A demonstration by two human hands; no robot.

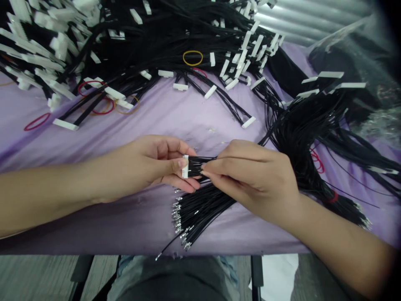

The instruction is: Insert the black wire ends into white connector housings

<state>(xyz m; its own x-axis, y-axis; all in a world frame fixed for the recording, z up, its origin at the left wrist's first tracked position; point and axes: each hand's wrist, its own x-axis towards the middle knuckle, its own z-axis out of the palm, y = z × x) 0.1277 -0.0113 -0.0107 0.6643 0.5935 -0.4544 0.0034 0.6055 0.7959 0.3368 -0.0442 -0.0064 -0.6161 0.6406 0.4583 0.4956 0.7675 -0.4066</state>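
Note:
My left hand (150, 165) pinches a small white connector housing (186, 166) between thumb and fingers. My right hand (253, 177) is closed on the black wires (200, 164) that run into that connector, fingertips right beside it. Under my right hand lies a bundle of loose black wires with metal crimp tips (183, 221), fanned out toward the table's front edge. Both hands hover just above a purple cloth (163, 117).
A large heap of finished black harnesses with white connectors (131, 42) fills the back of the table. More black wire bundles (313, 125) spread to the right, one tied with a red band (332, 197). Red and yellow rubber bands (36, 121) lie on the cloth.

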